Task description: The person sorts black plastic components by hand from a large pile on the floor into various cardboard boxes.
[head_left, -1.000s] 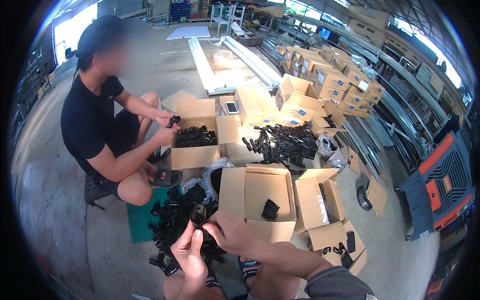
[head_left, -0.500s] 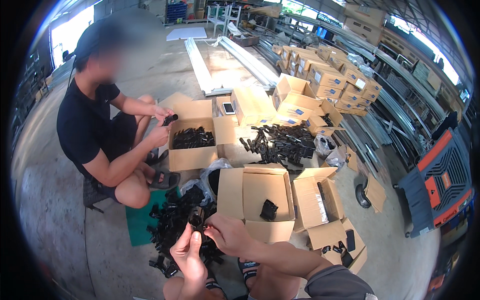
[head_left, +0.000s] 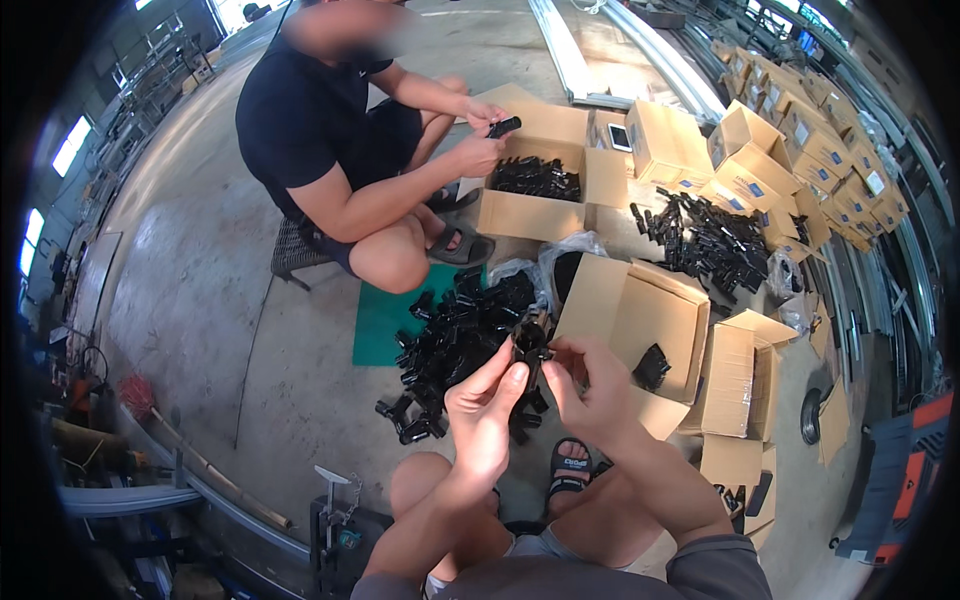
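Observation:
In front of me, my left hand (head_left: 487, 408) grips a small black part with a round opening (head_left: 529, 342), its thumb along the near side. My right hand (head_left: 592, 388) pinches the same part from the right with thumb and fingers; the exact contact is partly hidden. Just beyond lies a heap of similar black parts (head_left: 455, 338), spread over a green mat (head_left: 376, 325) and the concrete floor. To the right of my hands stands an open cardboard box (head_left: 665, 300), with a black item (head_left: 652, 367) inside.
A co-worker (head_left: 320, 130) sits at far left on a low stool, holding a black piece (head_left: 504, 127) above an open box (head_left: 530, 216) of black parts. More black parts (head_left: 705, 240) lie beyond. Stacked cartons (head_left: 815, 140) stand far right; a grey-and-orange case (head_left: 905, 480) is at right.
My view has swung down and left, so the scene sits higher and farther right. Both hands still hold the black part over the heap; its hold looks much the same.

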`<state>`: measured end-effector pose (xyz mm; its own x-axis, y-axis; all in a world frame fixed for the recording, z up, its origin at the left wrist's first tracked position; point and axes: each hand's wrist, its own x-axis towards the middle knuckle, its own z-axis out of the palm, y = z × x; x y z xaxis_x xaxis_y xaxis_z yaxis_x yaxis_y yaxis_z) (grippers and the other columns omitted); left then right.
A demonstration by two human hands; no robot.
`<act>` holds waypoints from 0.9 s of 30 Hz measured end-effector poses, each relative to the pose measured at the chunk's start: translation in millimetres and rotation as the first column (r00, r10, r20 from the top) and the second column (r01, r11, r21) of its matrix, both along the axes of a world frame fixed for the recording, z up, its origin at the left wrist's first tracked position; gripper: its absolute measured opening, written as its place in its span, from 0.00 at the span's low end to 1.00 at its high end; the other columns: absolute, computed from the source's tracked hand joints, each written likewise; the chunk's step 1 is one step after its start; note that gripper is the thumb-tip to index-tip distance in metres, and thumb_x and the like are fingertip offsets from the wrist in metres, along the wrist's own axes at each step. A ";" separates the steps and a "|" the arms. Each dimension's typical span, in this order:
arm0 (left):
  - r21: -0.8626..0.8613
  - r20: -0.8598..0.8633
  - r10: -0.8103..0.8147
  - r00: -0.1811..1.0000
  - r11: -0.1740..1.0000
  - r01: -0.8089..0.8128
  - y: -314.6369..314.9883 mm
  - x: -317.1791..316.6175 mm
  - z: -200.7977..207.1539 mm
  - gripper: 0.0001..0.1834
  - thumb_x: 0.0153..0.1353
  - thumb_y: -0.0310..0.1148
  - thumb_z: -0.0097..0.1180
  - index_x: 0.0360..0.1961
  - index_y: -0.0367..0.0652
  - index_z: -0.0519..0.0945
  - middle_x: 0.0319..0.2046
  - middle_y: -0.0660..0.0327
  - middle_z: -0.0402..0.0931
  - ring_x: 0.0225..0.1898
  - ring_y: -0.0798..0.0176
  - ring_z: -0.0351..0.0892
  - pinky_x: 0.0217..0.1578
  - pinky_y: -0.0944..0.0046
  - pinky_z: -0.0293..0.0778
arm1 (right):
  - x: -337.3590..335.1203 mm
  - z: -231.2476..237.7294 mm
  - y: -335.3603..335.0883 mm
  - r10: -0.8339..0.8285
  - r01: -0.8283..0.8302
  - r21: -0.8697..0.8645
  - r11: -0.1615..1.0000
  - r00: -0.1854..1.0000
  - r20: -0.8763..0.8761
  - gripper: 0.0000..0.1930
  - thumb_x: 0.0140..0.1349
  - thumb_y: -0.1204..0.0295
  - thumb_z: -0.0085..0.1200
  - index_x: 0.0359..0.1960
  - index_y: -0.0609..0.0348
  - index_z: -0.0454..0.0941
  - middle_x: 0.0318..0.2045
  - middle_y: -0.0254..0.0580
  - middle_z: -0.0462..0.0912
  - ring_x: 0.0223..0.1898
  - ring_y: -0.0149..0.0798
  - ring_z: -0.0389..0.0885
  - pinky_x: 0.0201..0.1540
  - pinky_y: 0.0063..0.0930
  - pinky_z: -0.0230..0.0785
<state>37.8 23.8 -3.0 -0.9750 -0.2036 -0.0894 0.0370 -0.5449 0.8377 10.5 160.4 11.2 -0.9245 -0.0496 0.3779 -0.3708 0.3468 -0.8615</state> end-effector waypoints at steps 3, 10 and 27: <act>0.017 -0.015 -0.007 1.000 1.000 0.008 -10.4 4.3 -1.7 0.21 0.65 0.21 0.59 0.59 0.33 0.76 0.49 0.56 0.81 0.46 0.72 0.78 0.51 0.71 0.74 | -4.7 -7.7 -11.6 0.059 -0.050 0.079 0.996 0.991 -0.120 0.06 0.59 0.75 0.60 0.36 0.61 0.78 0.28 0.44 0.79 0.28 0.43 0.79 0.30 0.32 0.69; 0.019 0.013 0.003 1.000 1.000 -0.004 -2.5 1.6 -3.6 0.20 0.65 0.21 0.58 0.59 0.33 0.76 0.49 0.56 0.81 0.46 0.71 0.79 0.51 0.71 0.74 | -7.2 -6.1 4.0 0.045 -0.037 0.070 0.997 0.991 -0.125 0.03 0.62 0.76 0.57 0.36 0.61 0.79 0.28 0.45 0.79 0.27 0.41 0.79 0.30 0.30 0.70; 0.126 0.069 -0.178 0.982 0.978 0.169 -3.8 -8.4 2.8 0.20 0.72 0.30 0.50 0.60 0.29 0.73 0.48 0.53 0.81 0.47 0.63 0.82 0.53 0.65 0.78 | -6.7 -4.0 0.4 0.189 0.057 -0.601 0.797 0.922 0.339 0.14 0.70 0.71 0.52 0.54 0.60 0.73 0.39 0.40 0.81 0.40 0.30 0.80 0.40 0.28 0.72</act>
<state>29.4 20.0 -0.3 -0.9833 -0.0151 -0.1813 -0.1310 -0.6329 0.7631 3.8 160.7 7.2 -0.9999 0.0022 -0.0101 0.0090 -0.2873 -0.9578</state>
